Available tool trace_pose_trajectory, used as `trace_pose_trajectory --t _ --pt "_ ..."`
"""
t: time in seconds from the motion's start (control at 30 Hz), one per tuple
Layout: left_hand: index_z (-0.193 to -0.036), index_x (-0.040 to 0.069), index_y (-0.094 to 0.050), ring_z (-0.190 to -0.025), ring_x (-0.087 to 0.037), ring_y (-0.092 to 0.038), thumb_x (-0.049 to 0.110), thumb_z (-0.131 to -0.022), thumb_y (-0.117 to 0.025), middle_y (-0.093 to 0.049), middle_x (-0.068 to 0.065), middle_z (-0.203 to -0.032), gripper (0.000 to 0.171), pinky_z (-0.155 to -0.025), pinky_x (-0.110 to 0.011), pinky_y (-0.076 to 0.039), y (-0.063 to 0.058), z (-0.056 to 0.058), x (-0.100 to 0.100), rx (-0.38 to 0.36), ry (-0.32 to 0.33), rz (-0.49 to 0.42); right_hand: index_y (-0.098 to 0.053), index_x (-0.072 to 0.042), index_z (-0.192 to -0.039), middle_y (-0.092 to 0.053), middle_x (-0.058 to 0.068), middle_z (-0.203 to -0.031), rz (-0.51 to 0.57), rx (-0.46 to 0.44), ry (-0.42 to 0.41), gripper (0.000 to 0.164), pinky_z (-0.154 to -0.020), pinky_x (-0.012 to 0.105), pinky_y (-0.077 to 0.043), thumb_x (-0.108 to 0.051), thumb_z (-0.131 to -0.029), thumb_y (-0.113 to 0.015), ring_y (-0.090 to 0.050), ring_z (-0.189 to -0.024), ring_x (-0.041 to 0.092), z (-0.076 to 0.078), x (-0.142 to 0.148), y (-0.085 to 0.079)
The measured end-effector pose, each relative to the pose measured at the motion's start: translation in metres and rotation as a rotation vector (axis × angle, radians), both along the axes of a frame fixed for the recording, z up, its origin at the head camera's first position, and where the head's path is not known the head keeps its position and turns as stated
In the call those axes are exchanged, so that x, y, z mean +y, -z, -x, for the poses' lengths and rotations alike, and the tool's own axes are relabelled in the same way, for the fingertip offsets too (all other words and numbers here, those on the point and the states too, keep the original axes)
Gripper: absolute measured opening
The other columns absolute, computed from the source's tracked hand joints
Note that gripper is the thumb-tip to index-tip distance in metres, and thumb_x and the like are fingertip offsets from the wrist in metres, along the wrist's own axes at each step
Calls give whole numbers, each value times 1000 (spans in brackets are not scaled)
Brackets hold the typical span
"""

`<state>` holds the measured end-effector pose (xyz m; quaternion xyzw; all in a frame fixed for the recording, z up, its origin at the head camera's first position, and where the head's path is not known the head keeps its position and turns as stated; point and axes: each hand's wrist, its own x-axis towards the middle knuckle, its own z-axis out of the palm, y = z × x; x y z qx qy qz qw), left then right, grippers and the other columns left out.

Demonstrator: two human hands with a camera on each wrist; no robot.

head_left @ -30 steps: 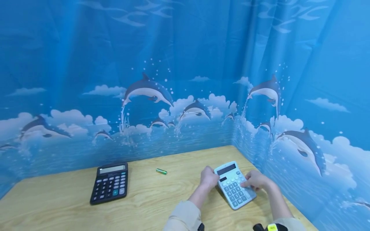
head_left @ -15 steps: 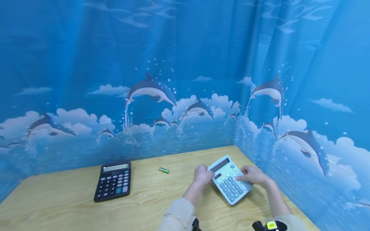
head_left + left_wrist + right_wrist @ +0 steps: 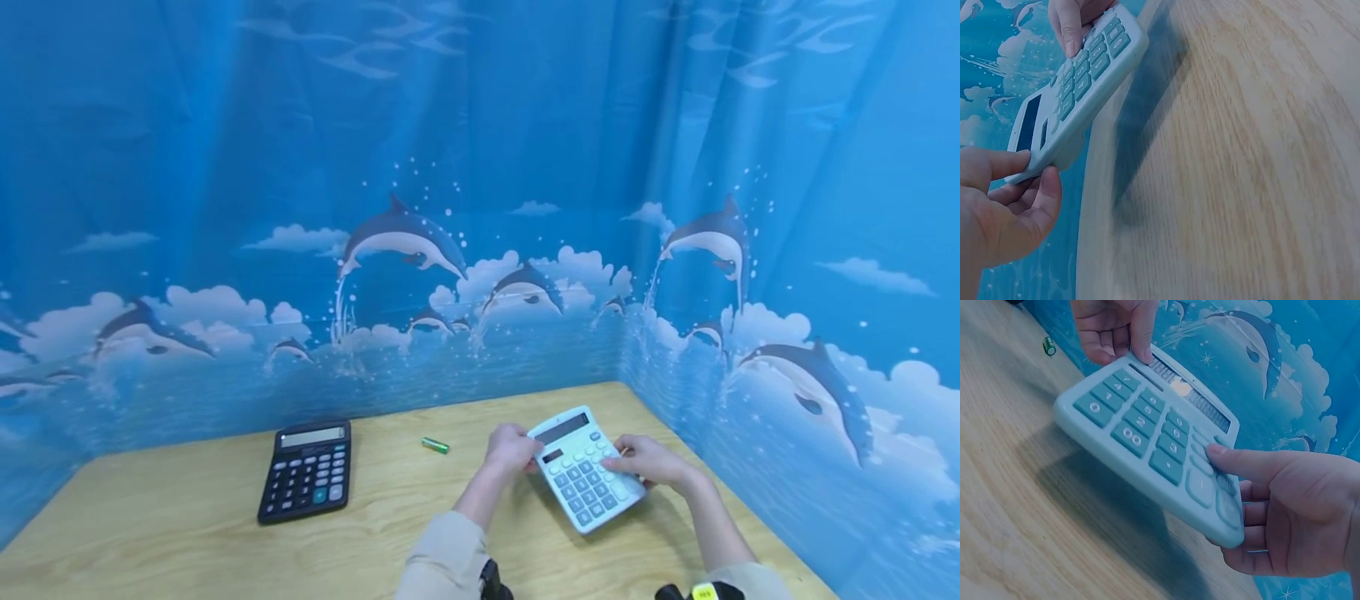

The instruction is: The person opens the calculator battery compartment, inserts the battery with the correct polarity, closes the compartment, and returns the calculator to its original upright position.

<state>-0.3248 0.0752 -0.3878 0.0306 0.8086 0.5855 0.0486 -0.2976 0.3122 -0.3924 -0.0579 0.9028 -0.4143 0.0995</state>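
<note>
Pinching the pale calculator (image 3: 583, 477) by one edge, the left hand (image 3: 512, 450) had thumb and fingers clamped on it; the right hand (image 3: 651, 462) gripped the opposite edge, thumb on top, fingers underneath. It was tilted between the two hands, above the table (image 3: 397, 533). A battery (image 3: 435, 445) lay left of the left hand; farther left sat a black calculator (image 3: 306, 472).

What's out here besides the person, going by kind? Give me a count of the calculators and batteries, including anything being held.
Calculators: 2 (black calculator on the table; pale calculator held by the left hand and right hand)
Batteries: 1 (green battery)
Total: 3
</note>
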Motion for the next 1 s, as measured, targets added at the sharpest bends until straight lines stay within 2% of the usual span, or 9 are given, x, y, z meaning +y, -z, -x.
trace_pose_trajectory --t 0.17,0.3,0.47,0.67,0.9,1.0 --pt "-90 -8 -65 -61 -22 -61 -3 -76 -64 -60 -9 -70 15 -56 -30 -54 -4 3 -11 35 -5 3 -58 1 -93 -60 4 -75 82 -21 -90 33 -50 25 -47 -31 -88 -61 -53 -59 12 1 0 1" --pt "-92 -9 -64 -58 -20 -60 -4 -77 -63 -60 -12 -73 16 -54 -27 -54 -3 8 -20 41 -22 -30 -58 3 -92 -60 4 -74 153 -42 -123 31 -50 22 -47 -27 -87 -63 -53 -59 11 2 0 5" --pt "-95 -11 -62 -58 -18 -58 -4 -77 -63 -59 -14 -74 19 -52 -25 -54 -4 10 -31 40 -30 -79 -57 6 -99 -62 5 -78 289 -65 -97 30 -54 21 -49 -21 -87 -63 -55 -64 12 7 -5 10" --pt "-104 -11 -60 -66 -22 -61 -1 -81 -61 -60 -14 -78 25 -62 -31 -56 -7 9 -42 1 -40 -102 -55 8 -103 -65 6 -81 521 -106 -43 28 -55 17 -49 -15 -88 -61 -56 -64 9 8 -18 11" --pt "-105 -11 -61 -58 -17 -58 0 -81 -61 -60 -12 -72 26 -57 -29 -56 -10 14 -55 73 -81 -95 -52 9 -105 -63 6 -80 589 -116 -19 29 -61 21 -51 -12 -88 -61 -56 -68 13 9 -39 5" --pt "-104 -12 -61 -57 -15 -57 0 -83 -60 -60 -13 -72 25 -56 -28 -55 -11 17 -64 68 -101 -109 -49 12 -108 -61 6 -80 636 -113 -12 31 -65 22 -52 -9 -88 -59 -57 -71 13 13 -47 3"
